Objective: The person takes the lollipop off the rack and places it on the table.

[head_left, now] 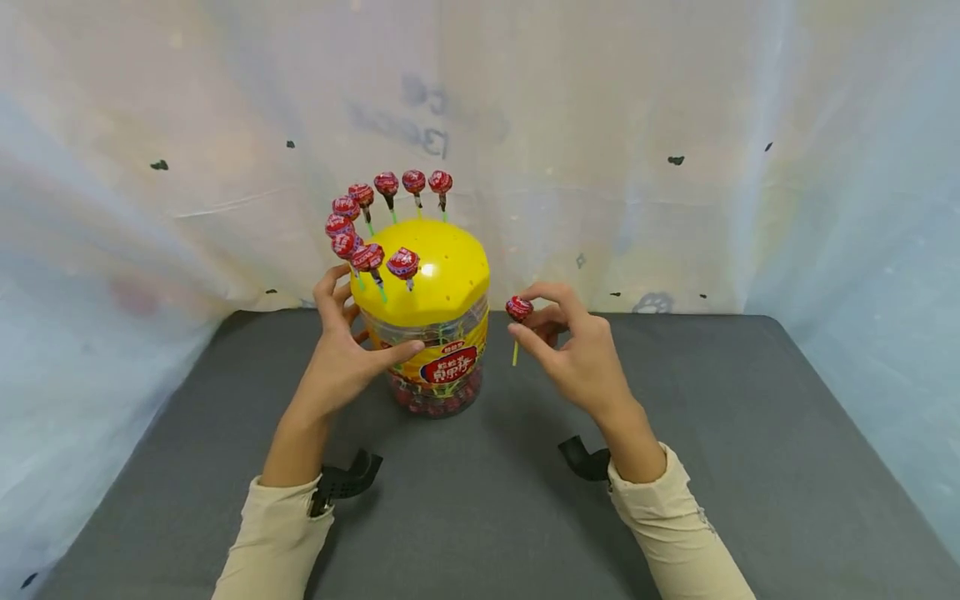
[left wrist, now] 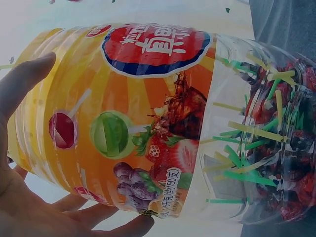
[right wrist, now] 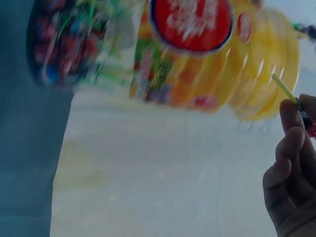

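A large clear jar with a fruit-printed label and a domed yellow lid stands on the table. Several red-wrapped lollipops stick up by their sticks from holes along the lid's left, back and front; bare holes show on its right. My left hand grips the jar's left side, thumb across the front and fingers round the back. Right of the jar, my right hand pinches one red lollipop with its pale yellow-green stick pointing down, apart from the lid. Loose lollipops with green and yellow sticks fill the jar's bottom.
The dark grey table extends around the jar on every side. Behind it hangs a pale translucent sheet with small dark spots, and similar sheeting borders left and right. Black wrist mounts sit at both cuffs.
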`<control>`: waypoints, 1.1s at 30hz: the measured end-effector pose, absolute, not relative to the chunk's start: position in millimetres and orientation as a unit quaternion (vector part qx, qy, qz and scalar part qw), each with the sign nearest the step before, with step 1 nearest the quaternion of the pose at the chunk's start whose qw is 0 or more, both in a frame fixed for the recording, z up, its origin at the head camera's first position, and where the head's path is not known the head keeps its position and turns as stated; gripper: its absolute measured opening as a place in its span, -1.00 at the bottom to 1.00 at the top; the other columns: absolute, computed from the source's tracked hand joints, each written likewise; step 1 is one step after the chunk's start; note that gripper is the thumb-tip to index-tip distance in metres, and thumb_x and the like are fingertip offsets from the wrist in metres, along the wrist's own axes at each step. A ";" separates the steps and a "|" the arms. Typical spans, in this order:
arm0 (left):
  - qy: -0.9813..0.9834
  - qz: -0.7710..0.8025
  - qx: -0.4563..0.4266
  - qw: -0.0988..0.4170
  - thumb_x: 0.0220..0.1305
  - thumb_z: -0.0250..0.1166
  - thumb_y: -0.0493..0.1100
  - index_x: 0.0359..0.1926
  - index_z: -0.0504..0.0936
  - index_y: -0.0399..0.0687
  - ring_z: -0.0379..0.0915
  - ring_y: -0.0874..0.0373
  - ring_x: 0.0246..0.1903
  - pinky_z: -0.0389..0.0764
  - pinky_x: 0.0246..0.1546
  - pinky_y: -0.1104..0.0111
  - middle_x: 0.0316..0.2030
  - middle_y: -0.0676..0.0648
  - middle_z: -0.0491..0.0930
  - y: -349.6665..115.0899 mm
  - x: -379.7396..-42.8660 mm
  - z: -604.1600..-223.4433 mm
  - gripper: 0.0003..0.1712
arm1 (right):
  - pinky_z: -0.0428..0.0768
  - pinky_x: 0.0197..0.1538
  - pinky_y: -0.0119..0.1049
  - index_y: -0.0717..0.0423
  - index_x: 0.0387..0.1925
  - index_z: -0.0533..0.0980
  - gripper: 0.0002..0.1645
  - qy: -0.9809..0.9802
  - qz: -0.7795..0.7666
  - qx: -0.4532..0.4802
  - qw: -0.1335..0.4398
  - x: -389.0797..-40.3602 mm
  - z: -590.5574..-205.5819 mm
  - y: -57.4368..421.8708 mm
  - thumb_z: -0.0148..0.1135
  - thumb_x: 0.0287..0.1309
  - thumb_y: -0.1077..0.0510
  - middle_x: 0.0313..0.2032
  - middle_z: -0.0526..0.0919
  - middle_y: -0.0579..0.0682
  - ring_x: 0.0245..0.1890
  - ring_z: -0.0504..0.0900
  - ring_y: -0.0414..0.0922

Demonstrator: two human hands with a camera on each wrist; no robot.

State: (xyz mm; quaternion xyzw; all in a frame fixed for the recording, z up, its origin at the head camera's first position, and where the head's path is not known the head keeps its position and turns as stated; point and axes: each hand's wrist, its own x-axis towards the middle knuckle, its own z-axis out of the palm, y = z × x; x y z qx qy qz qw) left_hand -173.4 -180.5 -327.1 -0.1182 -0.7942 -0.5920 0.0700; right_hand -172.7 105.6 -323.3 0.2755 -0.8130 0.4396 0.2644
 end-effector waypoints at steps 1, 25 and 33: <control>-0.795 -0.591 -0.115 0.068 0.16 0.48 -0.17 0.42 -0.31 0.52 0.12 -0.06 0.41 0.34 0.32 -0.19 0.48 -0.04 -0.12 -179.8 -173.7 -325.3 0.22 | 0.58 -0.38 -0.39 -0.02 0.13 0.43 -0.50 -0.817 0.432 0.276 0.264 -175.3 -323.6 108.3 0.40 0.18 0.16 -0.38 0.77 -0.05 -0.52 0.60 -0.28; -0.798 -0.588 -0.114 0.069 0.14 0.49 -0.14 0.40 -0.29 0.57 0.13 -0.09 0.38 0.37 0.25 -0.18 0.46 -0.06 -0.11 -179.7 -175.4 -323.9 0.21 | 0.49 -0.40 -0.27 -0.04 0.00 0.45 -0.62 -0.889 0.376 0.216 0.148 -204.5 -335.3 130.5 0.39 0.21 0.06 -0.42 0.75 -0.09 -0.54 0.55 -0.19; -0.801 -0.585 -0.110 0.070 0.13 0.51 -0.09 0.40 -0.30 0.59 0.10 -0.15 0.40 0.34 0.26 -0.26 0.47 -0.13 -0.13 -181.2 -176.0 -325.8 0.23 | 0.52 -0.37 -0.23 -0.11 -0.01 0.47 -0.64 -0.899 0.382 0.192 0.097 -214.9 -348.4 128.2 0.40 0.20 0.06 -0.38 0.75 -0.07 -0.50 0.60 -0.17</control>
